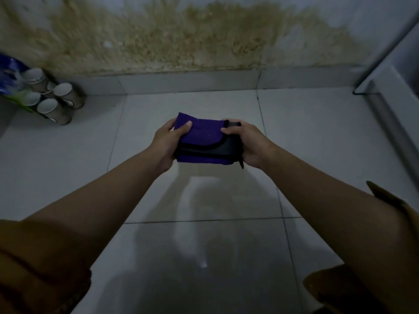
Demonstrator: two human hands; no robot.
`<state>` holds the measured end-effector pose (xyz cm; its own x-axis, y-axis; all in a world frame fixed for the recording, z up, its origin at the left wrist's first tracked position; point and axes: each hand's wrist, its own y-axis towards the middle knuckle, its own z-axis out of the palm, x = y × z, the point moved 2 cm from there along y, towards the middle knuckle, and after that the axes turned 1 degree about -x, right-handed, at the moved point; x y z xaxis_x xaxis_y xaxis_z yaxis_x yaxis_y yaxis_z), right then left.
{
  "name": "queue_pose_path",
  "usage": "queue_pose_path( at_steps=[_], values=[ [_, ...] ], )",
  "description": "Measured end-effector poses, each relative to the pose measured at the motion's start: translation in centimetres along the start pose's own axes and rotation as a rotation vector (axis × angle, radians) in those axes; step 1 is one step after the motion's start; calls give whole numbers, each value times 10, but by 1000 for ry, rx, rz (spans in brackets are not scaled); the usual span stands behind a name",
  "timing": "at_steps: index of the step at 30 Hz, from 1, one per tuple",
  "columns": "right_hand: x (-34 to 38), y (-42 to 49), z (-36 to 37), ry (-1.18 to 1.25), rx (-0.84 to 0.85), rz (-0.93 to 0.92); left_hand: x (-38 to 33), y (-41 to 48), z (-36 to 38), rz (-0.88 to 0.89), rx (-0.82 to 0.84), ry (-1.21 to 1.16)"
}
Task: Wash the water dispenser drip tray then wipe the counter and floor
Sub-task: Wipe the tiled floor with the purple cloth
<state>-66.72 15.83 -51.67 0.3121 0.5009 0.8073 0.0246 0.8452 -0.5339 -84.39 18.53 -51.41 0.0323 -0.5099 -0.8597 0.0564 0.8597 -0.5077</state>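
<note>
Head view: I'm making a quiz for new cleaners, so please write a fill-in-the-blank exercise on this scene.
1. The folded cloth that the left hand and the right hand grip together is ____ in colour.
2. The paper cups sit near the wall at the picture's ____ side.
3. The floor below the hands is laid with pale ____.
Missing words: purple; left; tiles.
</note>
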Motion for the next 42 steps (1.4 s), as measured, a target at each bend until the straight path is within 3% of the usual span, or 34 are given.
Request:
queue_pose_path(
  at_steps=[15,25,32,42],
  values=[
    [285,-224,5,-14,-139,-18,-283,-204,102,-148,103,21],
    [445,-388,-23,42,-300,-125,-438,-331,191,-155,337,139],
    [485,-499,-51,155,-459,-179,-490,-406,247,-130,596,240],
    [451,-621,-103,317,-695,-208,-471,-486,319,-210,862,427]
  ],
)
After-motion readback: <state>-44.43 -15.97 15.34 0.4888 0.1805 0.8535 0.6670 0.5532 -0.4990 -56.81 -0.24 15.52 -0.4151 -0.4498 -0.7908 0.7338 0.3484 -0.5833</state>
